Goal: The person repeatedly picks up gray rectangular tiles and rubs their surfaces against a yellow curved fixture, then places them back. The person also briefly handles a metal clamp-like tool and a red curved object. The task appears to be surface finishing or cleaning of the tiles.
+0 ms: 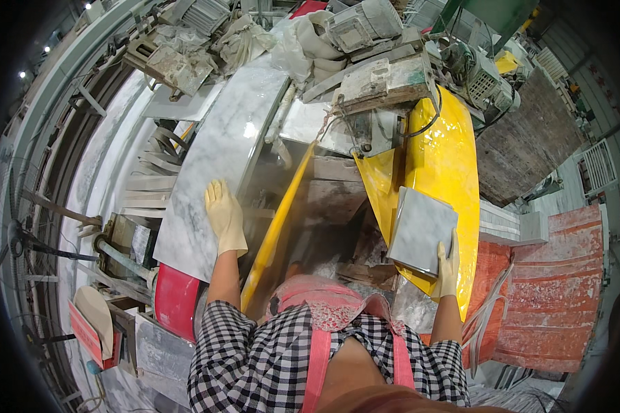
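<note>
My left hand (224,215), in a cream rubber glove, lies flat with its fingers out on a long white-and-grey marble slab (210,148). The slab's surface is glossy. My right hand (448,267), gloved alike, grips the right edge of a small stack of grey marble tiles (426,227), the thumb toward its top face and the fingers along its side. The stack rests on a shiny yellow-covered surface (446,151). How far my right fingers reach under the stack is hidden.
A narrow yellow strip (280,230) and a dark gap lie between the two work surfaces. Motors (365,24) and a dusty machine block (382,82) stand at the far side. Red end panel (176,303) at left; orange-red sheeting (551,296) at right. A pink apron (320,299) hangs before me.
</note>
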`<state>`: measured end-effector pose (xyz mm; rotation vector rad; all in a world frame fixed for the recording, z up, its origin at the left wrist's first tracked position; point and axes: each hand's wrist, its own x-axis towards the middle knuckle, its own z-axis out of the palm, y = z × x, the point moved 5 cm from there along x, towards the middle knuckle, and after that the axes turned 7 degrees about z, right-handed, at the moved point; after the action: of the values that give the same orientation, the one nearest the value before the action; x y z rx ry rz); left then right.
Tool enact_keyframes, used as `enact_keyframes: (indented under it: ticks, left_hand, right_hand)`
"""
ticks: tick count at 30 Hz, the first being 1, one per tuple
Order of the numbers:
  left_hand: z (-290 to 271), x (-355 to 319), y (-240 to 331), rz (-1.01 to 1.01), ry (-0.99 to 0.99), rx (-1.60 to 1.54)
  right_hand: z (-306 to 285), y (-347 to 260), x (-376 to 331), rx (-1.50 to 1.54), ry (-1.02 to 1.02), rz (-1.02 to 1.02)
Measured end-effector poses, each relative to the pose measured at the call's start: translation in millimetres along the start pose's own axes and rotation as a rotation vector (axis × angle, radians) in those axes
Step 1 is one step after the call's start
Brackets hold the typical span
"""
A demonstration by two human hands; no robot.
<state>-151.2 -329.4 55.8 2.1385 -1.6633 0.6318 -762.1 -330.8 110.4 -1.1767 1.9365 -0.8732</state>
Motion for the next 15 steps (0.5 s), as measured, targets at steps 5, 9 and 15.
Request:
enact_keyframes:
  ticks: [5,9,15]
  left_hand:
    - [-3,1,1,0.002,0.011,-0.005]
    - [-1,0,0,-0.012,-0.022,-0.002]
    - [2,-2,-1,-0.021,-0.026,0.003]
  right_hand:
    - [2,-7,-6,0.114,0.001,0.019]
    - [0,-2,0,-0.03,0.02,-0.024]
    - [-2,7,8,-0.103,0.026,-0.094]
